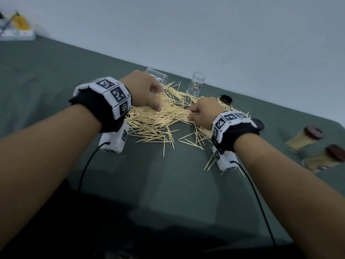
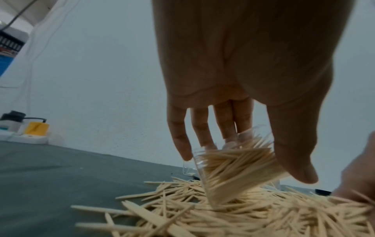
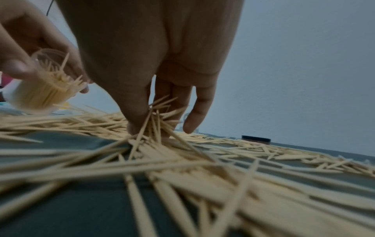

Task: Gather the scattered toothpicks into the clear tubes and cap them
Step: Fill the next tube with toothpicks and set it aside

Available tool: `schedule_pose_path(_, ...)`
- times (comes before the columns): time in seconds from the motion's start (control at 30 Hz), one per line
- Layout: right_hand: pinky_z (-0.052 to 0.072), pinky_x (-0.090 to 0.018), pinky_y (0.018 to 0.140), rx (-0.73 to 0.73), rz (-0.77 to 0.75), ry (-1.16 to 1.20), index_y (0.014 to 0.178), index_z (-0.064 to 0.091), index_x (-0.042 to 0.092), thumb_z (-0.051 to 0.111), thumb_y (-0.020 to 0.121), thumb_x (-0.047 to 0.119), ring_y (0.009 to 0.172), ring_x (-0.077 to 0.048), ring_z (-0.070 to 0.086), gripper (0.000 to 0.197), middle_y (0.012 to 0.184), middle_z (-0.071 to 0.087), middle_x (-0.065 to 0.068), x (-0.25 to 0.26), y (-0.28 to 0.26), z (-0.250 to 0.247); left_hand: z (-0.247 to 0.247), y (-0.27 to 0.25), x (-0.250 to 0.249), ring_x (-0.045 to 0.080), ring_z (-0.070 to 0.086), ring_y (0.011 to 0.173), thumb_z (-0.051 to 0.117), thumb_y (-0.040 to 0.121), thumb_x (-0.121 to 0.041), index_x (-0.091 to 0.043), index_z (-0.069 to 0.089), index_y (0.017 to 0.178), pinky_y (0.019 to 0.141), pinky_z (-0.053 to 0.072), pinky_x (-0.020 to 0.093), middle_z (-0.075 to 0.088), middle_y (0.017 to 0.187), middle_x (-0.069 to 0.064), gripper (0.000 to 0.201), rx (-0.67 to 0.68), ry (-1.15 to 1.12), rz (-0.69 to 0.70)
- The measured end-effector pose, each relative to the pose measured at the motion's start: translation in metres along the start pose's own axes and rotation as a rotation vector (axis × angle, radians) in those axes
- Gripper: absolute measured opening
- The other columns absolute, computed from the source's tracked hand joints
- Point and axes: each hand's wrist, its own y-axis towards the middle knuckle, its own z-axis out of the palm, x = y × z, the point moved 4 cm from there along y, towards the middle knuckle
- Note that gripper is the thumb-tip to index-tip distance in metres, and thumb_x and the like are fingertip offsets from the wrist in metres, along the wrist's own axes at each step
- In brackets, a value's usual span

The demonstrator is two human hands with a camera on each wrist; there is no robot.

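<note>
Spillage worries me: my left hand (image 2: 233, 80) grips a tilted, nearly full tube (image 2: 233, 170); beside it my right hand (image 3: 162, 72) pinches, seemingly, crossed toothpicks (image 3: 156, 121) that could jam its mouth.

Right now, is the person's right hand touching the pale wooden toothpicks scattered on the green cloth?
Touching. The right wrist view shows the right hand pinching a bunch of the pale wooden toothpicks.

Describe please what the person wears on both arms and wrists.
Both forearms are bare, with no sleeves. The left wrist and the right wrist each carry a black fabric wrap under a white blocky band printed with black-and-white square marker codes. Below each wrist hangs a white box-shaped camera unit with a thin black cable.
</note>
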Motion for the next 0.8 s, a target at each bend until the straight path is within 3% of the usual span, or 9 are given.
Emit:
schedule_pose_path(0.2,0.051,-0.036,0.094,0.015,0.045,0.019,0.118,0.067,0.007,0.061,0.094,0.027,0.104,-0.026,0.064,0.032,0.117,0.068,-0.011,-0.018,-0.009,-0.003,0.003,0.001,-0.002,0.012,0.056,0.103,0.080,0.073,-0.044,-0.022,0.059,0.131,0.087,0.038,0.024,0.064,0.124,-0.002,0.065,0.006,0.026,0.020)
schedule_pose_path(0.37,0.044,-0.028,0.092,-0.003,0.040,0.057,0.129,0.062,0.017,0.060,0.095,0.028,0.113,-0.021,0.060,0.036,0.132,0.061,-0.001,-0.033,-0.022,-0.010,0.008,0.002,-0.009,0.016,0.055,0.119,0.080,0.074,-0.043,-0.024,0.057,0.134,0.093,0.038,0.025,0.061,0.130,-0.003,0.066,-0.006,0.031,0.050)
schedule_pose_path(0.5,0.043,-0.022,0.081,-0.027,0.020,0.095,0.126,0.065,0.018,0.060,0.096,0.029,0.093,-0.016,0.061,0.033,0.131,0.062,0.001,-0.044,-0.031,-0.016,0.011,0.001,-0.016,0.017,0.054,0.121,0.079,0.076,-0.040,-0.023,0.055,0.135,0.098,0.039,0.028,0.060,0.132,-0.002,0.066,-0.020,0.036,0.058)
schedule_pose_path(0.6,0.047,-0.025,0.081,-0.058,-0.002,0.062,0.115,0.070,0.011,0.058,0.097,0.027,0.100,-0.023,0.063,0.027,0.121,0.067,-0.004,-0.048,-0.035,-0.020,0.012,0.000,-0.023,0.017,0.054,0.117,0.080,0.076,-0.038,-0.023,0.056,0.134,0.092,0.038,0.025,0.061,0.129,-0.002,0.065,-0.041,0.027,0.058)
schedule_pose_path(0.7,0.053,-0.041,0.084,-0.096,-0.025,0.032,0.104,0.068,0.000,0.057,0.096,0.023,0.095,-0.030,0.063,0.027,0.105,0.070,-0.016,-0.049,-0.038,-0.022,0.014,-0.002,-0.028,0.015,0.055,0.107,0.081,0.074,-0.040,-0.023,0.058,0.131,0.087,0.040,0.025,0.063,0.123,-0.002,0.063,-0.049,0.049,0.065)
schedule_pose_path(0.8,0.053,-0.044,0.079,-0.125,-0.072,0.033,0.101,0.067,-0.003,0.057,0.096,0.021,0.088,-0.033,0.064,0.026,0.095,0.069,-0.020,-0.047,-0.042,-0.023,0.017,-0.004,-0.033,0.012,0.054,0.099,0.080,0.073,-0.043,-0.023,0.061,0.127,0.085,0.044,0.027,0.066,0.117,-0.003,0.060,-0.065,0.068,0.078)
